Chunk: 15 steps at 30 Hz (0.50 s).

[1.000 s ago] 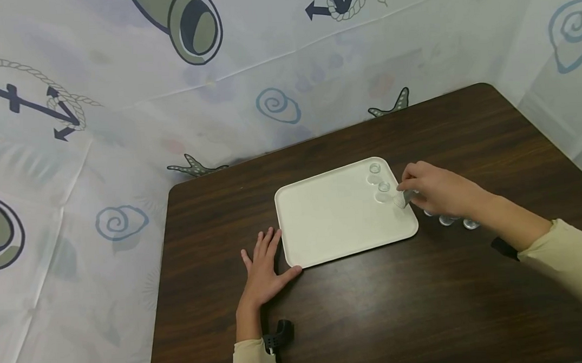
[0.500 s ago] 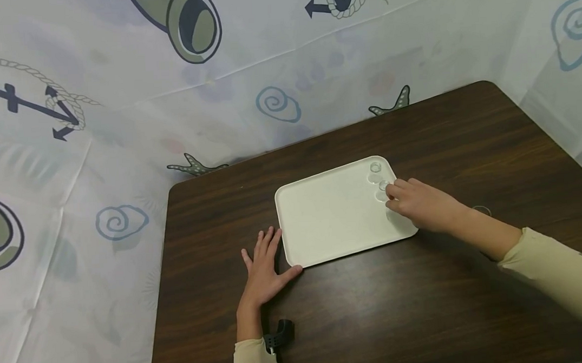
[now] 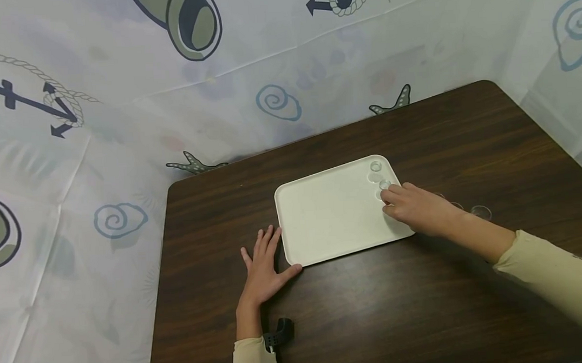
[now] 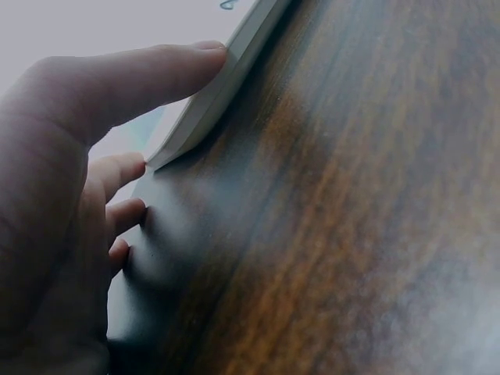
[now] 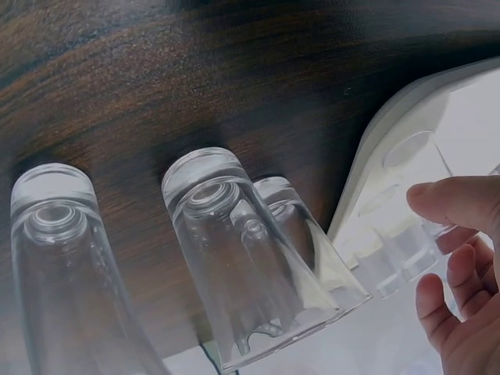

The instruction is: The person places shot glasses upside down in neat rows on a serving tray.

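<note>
My right hand (image 3: 411,208) is over the right side of the white tray (image 3: 336,217). In the right wrist view, its thumb and curled fingers hold a clear glass (image 5: 428,164) upside down, mouth at the tray surface; the head view hides most of it. Two more clear glasses (image 3: 385,184) stand upside down beyond that hand, along the tray's right end. My left hand (image 3: 264,273) lies at the near left corner with spread fingers. Its thumb touches the near rim and its forefinger the left rim.
Right of the tray, several upright clear glasses (image 5: 226,234) stand on the dark wood table (image 3: 355,314), partly behind my right forearm in the head view. A patterned fabric wall (image 3: 275,52) borders the table's far edge.
My right hand has moved left from beyond the tray's right edge, bringing a tilted glass over the tray and turning it mouth down. My left hand stays in place.
</note>
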Tool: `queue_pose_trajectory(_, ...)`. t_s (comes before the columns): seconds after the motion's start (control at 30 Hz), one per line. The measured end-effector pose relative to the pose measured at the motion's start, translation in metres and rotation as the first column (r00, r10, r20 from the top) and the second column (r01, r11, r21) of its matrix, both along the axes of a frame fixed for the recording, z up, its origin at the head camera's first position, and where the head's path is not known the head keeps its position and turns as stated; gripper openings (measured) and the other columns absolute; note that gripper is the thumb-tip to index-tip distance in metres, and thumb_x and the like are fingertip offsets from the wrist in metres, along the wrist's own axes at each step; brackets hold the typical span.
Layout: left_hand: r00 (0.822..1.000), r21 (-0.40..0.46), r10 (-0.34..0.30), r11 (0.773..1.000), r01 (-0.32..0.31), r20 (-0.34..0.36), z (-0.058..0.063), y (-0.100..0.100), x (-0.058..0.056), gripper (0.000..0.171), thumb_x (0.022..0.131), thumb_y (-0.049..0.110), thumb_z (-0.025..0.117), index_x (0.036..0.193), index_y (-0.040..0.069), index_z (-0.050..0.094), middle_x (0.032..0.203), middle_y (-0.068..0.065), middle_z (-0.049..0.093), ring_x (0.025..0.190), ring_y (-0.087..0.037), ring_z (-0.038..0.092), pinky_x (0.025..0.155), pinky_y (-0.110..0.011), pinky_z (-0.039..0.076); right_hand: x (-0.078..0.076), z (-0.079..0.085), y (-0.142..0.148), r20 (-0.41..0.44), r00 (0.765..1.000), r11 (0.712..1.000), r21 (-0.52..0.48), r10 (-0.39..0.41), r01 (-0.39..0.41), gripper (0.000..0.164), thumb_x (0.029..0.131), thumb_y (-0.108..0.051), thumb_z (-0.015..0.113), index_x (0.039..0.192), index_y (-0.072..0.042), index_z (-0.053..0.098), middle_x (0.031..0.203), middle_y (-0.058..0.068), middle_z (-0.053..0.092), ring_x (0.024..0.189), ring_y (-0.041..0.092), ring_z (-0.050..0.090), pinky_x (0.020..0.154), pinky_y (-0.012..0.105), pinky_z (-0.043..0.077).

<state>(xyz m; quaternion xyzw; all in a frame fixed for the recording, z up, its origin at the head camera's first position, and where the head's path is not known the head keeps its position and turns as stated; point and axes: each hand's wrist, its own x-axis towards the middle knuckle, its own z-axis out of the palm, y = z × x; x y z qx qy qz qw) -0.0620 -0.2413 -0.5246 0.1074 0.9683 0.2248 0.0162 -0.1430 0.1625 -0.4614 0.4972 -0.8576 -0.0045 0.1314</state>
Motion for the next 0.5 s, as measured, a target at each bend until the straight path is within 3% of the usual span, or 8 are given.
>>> queue_pose_trajectory(0.5, 1.0, 0.002, 0.003, 1.0, -0.003, -0.002, -0.0004, 0.0006, 0.0005, 0.099, 0.081, 0.069, 0.065, 0.158, 0.028, 0.02, 0.163, -0.001, 0.015, 0.15, -0.027, 0.005, 0.104, -0.072, -0.01, 0.0021, -0.0028, 0.0001, 0.035, 0.999, 1.0, -0.01, 0.006, -0.006, 0.033, 0.063, 0.009, 0.087, 0.088, -0.004, 0.069, 0.095, 0.009, 0.051, 0.085, 0.025, 0.047, 0.062, 0.035, 0.039)
